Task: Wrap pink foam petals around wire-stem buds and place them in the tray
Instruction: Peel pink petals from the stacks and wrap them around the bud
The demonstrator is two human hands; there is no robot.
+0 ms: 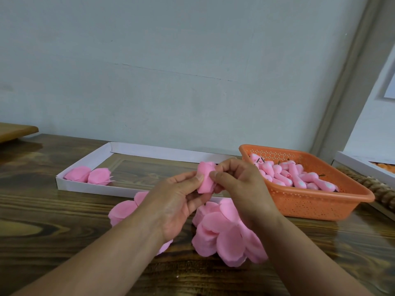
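Observation:
Both hands meet above the table's middle around one pink bud with a foam petal wrapped on it (pixel 205 178). My left hand (pixel 181 197) grips it from the left with thumb and fingers. My right hand (pixel 237 184) pinches its right side with thumb and forefinger. The wire stem is hidden by my hands. A white shallow tray (pixel 89 188) lies behind, with two wrapped pink flowers (pixel 88 176) at its left end. Loose pink foam petals (pixel 224 233) are heaped below my hands, and more petals (pixel 124 210) lie to the left.
An orange perforated basket (pixel 310 202) at the right holds several unwrapped pink buds (pixel 295 177) with wire stems. A second white tray (pixel 363 167) and a brown beaded object (pixel 376 189) sit at the far right. A wooden board (pixel 15 130) is at the far left. A wall stands close behind.

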